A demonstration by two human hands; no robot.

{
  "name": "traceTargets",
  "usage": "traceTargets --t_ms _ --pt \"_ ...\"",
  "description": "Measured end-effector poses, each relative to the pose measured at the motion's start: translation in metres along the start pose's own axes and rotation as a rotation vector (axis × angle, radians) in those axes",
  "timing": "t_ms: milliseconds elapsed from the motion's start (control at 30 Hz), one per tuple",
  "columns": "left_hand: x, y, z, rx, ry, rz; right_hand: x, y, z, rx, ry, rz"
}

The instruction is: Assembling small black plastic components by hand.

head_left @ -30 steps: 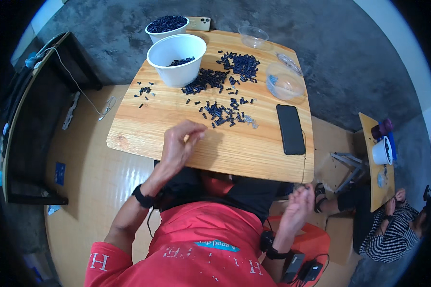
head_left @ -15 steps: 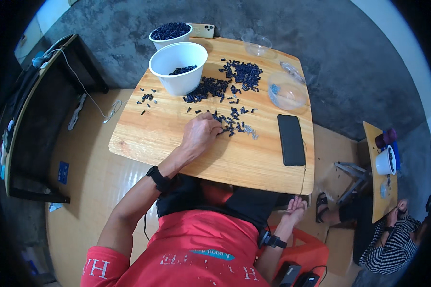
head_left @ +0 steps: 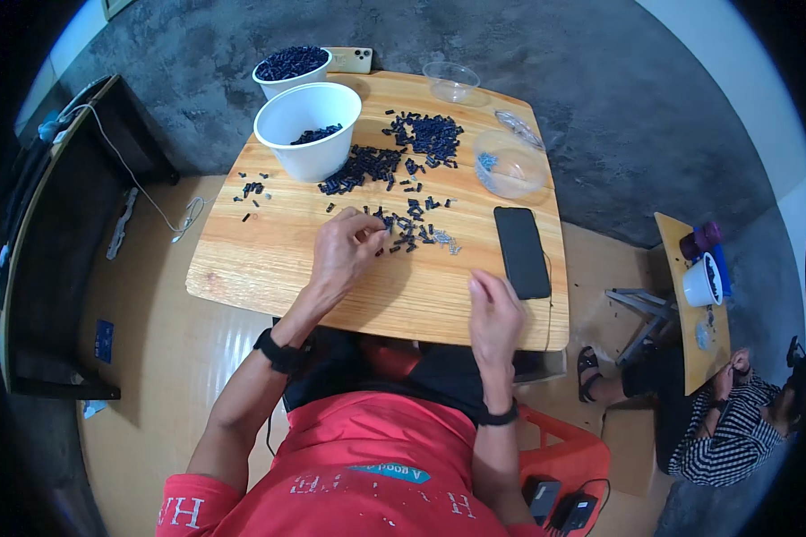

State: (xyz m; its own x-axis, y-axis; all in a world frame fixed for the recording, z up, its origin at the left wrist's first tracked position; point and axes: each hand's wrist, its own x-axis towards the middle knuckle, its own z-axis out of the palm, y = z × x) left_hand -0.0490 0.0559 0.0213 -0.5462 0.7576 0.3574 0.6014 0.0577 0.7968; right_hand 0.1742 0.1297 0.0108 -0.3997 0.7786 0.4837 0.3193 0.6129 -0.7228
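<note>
My left hand (head_left: 345, 249) is over the wooden table (head_left: 269, 242), its thumb and forefinger pinched together beside a loose scatter of small black tube-like pieces (head_left: 412, 213). Whatever sits between those fingertips is too small to make out. My right hand (head_left: 496, 313) is above the table's front edge at the right, fingers pressed together and curled; its grip is hidden. Small clear pieces (head_left: 448, 240) lie right of the scatter. Beyond are two larger heaps of black pieces, a nearer one (head_left: 367, 166) and a farther one (head_left: 432, 137).
A white tub (head_left: 295, 154) partly filled with black pieces stands in front of a fuller white tub (head_left: 273, 88). At the right are a clear round container (head_left: 519, 183), another clear bowl (head_left: 452, 82) and a black phone (head_left: 521, 253). Another person (head_left: 725, 438) sits by a smaller table (head_left: 676, 259).
My right hand has risen from below the table's right edge to above its front edge. My left hand stays by the scattered pieces, its fingers slightly lifted. The whole view has shifted slightly.
</note>
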Motion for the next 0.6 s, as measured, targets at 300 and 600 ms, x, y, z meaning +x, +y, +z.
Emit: traceTargets --t_ms 300,600 --pt "-0.046 0.004 0.007 -0.53 -0.195 -0.351 0.032 0.004 0.034 -0.236 -0.046 -0.013" --pt "-0.054 0.005 0.011 -0.54 -0.232 -0.382 0.027 0.013 0.033 -0.029 0.0 0.127"
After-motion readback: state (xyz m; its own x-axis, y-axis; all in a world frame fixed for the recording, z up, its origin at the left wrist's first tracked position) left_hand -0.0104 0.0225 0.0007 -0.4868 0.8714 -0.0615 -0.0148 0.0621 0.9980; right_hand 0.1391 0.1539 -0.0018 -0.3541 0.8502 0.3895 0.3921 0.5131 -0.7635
